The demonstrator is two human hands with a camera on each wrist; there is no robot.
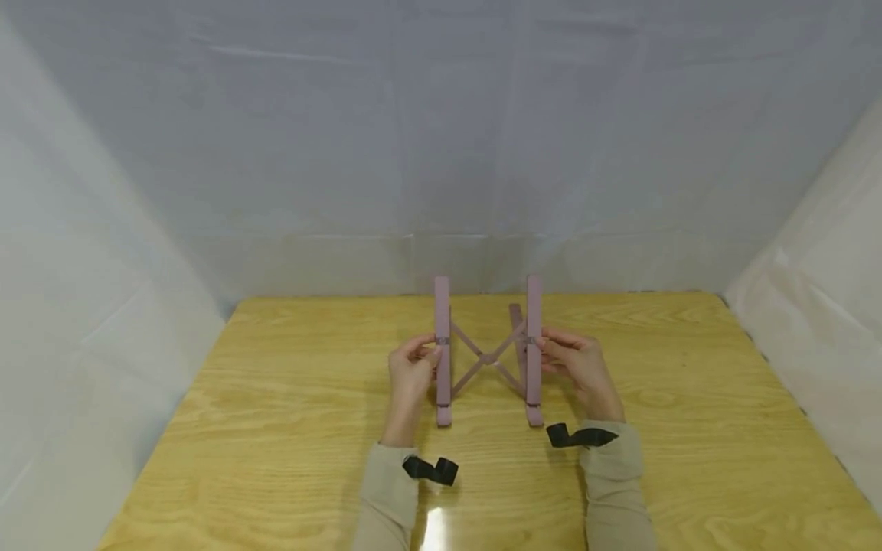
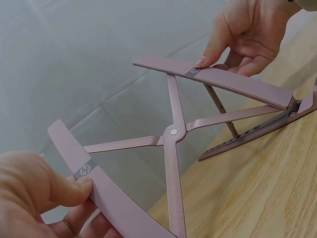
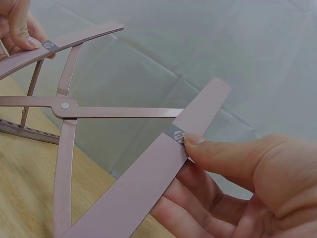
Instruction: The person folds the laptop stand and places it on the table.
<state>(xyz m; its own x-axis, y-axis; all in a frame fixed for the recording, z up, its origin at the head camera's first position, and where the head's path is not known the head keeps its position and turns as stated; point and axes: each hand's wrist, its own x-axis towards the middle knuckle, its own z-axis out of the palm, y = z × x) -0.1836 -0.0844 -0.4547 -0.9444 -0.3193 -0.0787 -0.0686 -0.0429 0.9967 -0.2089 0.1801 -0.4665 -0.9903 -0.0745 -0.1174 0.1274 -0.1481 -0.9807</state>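
A pink folding laptop stand [image 1: 488,358] stands unfolded on the wooden table, its two long arms joined by an X-shaped brace with a rivet at the crossing. My left hand [image 1: 412,375] pinches the left arm [image 2: 111,186] at its grey logo band, thumb on top and fingers beneath. On the other side my right hand [image 1: 582,369] holds the right arm [image 3: 143,181] the same way, thumb against the band. Below the right arm, a slotted base bar [image 2: 247,139] and a thin prop show in the left wrist view.
The wooden table [image 1: 289,428] has pale sheeting [image 1: 441,153] behind it and along both sides. Black straps [image 1: 432,470] hang from the wrists over the beige sleeves. Light glares off the table's near edge.
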